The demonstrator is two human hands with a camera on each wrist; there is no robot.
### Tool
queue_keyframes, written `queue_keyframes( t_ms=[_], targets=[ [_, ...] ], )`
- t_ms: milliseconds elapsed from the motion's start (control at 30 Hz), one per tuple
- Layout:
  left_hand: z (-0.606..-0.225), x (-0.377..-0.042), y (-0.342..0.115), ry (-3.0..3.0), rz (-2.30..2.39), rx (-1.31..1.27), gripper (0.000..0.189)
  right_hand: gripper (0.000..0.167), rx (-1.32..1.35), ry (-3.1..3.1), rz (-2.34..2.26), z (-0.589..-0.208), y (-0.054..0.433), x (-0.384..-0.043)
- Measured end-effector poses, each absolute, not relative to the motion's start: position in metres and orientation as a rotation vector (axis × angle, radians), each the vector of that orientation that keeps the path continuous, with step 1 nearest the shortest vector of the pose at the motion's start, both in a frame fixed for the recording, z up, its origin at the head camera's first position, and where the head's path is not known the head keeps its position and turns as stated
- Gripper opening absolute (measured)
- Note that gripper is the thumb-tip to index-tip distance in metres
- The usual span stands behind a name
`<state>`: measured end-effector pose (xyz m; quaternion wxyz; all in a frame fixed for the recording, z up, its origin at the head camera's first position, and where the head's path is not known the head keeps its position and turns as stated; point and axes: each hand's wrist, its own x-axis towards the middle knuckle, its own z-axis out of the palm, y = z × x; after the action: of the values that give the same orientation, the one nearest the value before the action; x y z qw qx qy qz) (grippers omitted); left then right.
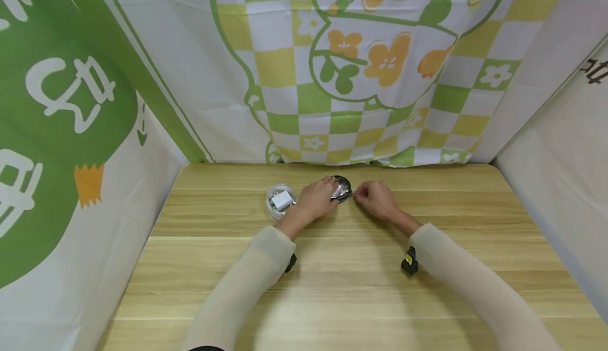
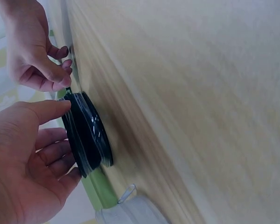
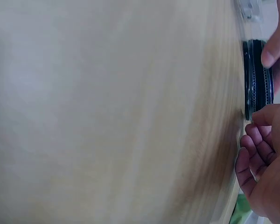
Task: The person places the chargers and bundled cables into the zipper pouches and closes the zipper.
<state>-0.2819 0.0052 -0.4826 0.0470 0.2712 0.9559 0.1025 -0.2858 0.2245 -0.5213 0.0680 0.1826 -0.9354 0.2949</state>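
A small round black zip case with a clear top lies at the far middle of the table. My left hand holds it from its left side, thumb on the zip edge and fingers behind, as the left wrist view shows. On the right, my right hand pinches the zip pull between thumb and forefinger. In the right wrist view the zip teeth run along the side of the case, and the other fingers curl loosely. What lies inside the case is mostly hidden by the left hand.
Just left of the left hand sits a round clear case with a white rim, holding a white charger block. Behind the wooden table hangs a green and yellow checked cloth. Printed cloth walls stand at both sides.
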Motion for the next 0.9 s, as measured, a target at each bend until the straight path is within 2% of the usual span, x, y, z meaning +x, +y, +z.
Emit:
queue_keyframes(
  t_ms=[333,900],
  targets=[
    [-0.488,-0.281,0.006,2.934,0.325,0.844,0.054,0.004,0.594,-2.789,0.943,-0.524,0.216,-0.267],
    [-0.484,-0.281,-0.004,2.785,0.338,0.921,0.054,0.005,0.643,-2.774,0.889,-0.526,0.22,-0.262]
  ],
)
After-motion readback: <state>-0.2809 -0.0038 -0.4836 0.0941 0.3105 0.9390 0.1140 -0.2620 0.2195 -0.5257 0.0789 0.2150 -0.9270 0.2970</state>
